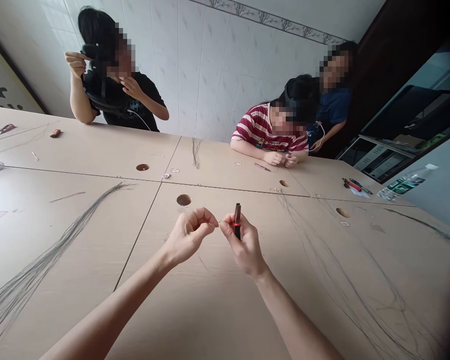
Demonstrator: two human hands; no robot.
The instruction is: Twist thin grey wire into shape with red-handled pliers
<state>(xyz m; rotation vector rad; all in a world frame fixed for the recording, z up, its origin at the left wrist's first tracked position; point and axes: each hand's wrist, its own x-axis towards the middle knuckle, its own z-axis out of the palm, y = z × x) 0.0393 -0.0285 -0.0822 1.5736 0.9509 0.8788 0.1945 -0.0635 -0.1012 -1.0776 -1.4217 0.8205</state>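
Over the middle of the table (165, 320), my two hands meet almost fingertip to fingertip. My left hand (189, 235) is closed in a pinch, thumb against forefinger. A tiny thin piece, perhaps a wire end (220, 221), shows in the small gap between the hands; which fingers hold it I cannot tell. My right hand (247, 245) is wrapped round a small black-and-red tool (237, 222), its flat brownish metal end pointing up. Its exact kind is not clear. Below the hands, a fine strand (202, 262) shows against the tabletop.
A bundle of grey wires (71, 230) lies on the left, and looser wires (341, 265) spread over the right. A round hole (183, 200) is just beyond my hands. Pliers (351, 185) and a plastic bottle (408, 182) are far right. Several people sit or stand across the table.
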